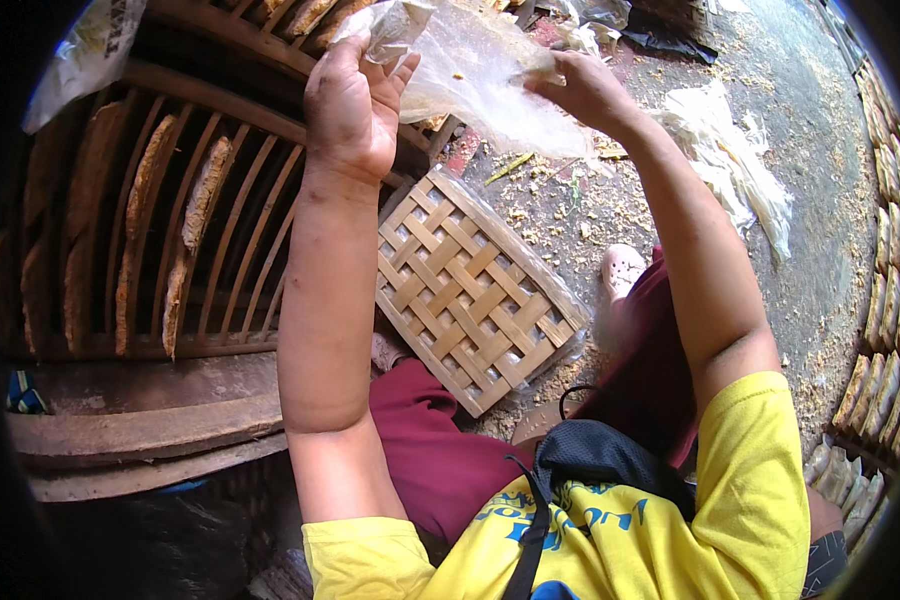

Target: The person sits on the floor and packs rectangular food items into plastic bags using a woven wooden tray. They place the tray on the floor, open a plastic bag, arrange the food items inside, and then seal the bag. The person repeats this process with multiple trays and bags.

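Note:
A cloudy, see-through plastic sheet (472,75) is stretched in the air between my two hands. My left hand (356,112), raised and palm turned inward, grips a bunched corner of it. At the other end, my right hand (581,90) pinches the edge between thumb and fingers. Below the sheet, between my legs, lies a rectangular woven bamboo tray (469,292) in a wooden frame. Clear plastic shows through the gaps of its lattice and sticks out along its right side; what lies beneath is mostly hidden.
To the left, a slatted wooden rack (217,225) holds long crusted slabs (206,195). Crumpled white plastic (735,157) lies on the concrete floor (817,225), among scattered pale crumbs. Rows of similar slabs (881,397) line the far right. A wooden plank (150,427) is at lower left.

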`<act>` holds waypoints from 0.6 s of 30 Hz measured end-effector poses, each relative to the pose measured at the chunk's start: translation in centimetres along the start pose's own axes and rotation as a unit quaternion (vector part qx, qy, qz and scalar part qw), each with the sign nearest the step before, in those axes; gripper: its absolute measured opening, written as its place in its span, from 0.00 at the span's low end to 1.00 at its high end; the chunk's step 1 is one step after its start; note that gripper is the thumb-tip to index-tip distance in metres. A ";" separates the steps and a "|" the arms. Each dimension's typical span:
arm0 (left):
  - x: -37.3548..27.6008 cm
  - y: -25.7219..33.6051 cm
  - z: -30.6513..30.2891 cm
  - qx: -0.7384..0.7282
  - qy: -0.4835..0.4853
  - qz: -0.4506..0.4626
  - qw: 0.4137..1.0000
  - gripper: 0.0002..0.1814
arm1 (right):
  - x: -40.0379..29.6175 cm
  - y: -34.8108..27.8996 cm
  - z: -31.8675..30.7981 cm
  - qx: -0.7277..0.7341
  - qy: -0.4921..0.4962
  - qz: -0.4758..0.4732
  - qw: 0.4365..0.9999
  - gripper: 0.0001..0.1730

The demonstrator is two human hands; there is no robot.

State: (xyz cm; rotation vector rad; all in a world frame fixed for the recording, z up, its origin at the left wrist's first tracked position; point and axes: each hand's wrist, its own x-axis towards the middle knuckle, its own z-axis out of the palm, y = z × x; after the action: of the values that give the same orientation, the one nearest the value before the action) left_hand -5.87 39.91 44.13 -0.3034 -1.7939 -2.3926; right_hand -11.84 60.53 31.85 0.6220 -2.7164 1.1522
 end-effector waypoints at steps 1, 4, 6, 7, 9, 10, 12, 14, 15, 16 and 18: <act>0.0 0.1 0.2 -0.008 -0.001 0.009 1.000 0.20 | 0.0 0.3 0.5 0.011 0.018 0.012 1.000 0.17; -0.1 0.9 0.5 -0.036 -0.007 0.028 0.999 0.19 | 0.5 1.5 1.4 0.000 -0.029 0.084 0.996 0.14; -0.5 2.0 0.7 -0.068 -0.013 0.025 0.997 0.16 | 0.1 2.1 1.3 -0.149 -0.109 0.156 0.970 0.16; -0.6 2.4 0.6 -0.085 -0.016 0.022 0.996 0.14 | -0.2 2.3 1.5 -0.222 -0.149 0.191 0.944 0.17; -0.6 3.1 0.4 -0.083 -0.007 0.038 0.996 0.14 | -0.1 2.7 1.3 -0.357 -0.167 0.311 0.865 0.26; -0.6 3.5 0.5 -0.096 -0.001 0.034 0.995 0.14 | -0.3 2.5 1.7 -0.402 -0.105 0.347 0.841 0.32; -0.3 3.6 0.1 -0.113 0.000 0.029 0.993 0.14 | -1.1 1.3 1.1 -0.310 -0.010 0.247 0.918 0.33; 0.2 3.1 -0.5 -0.096 -0.011 0.035 0.995 0.14 | -0.5 2.1 1.1 -0.184 0.104 0.076 0.974 0.37; 0.1 2.9 -0.5 -0.087 -0.015 0.035 0.995 0.14 | 0.1 2.3 1.0 -0.153 0.087 0.094 0.980 0.32; -0.1 2.9 0.1 -0.090 -0.031 0.032 0.995 0.14 | 0.6 2.4 0.8 -0.122 0.070 0.113 0.984 0.27; 0.4 3.3 -0.8 -0.125 -0.014 0.041 0.991 0.14 | 0.0 1.3 0.4 -0.183 0.083 0.133 0.971 0.16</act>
State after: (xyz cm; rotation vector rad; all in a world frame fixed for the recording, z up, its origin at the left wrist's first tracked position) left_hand -5.60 38.22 47.14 -0.4308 -1.4598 -2.5666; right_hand -12.43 61.10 30.71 0.1081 -2.8147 0.6745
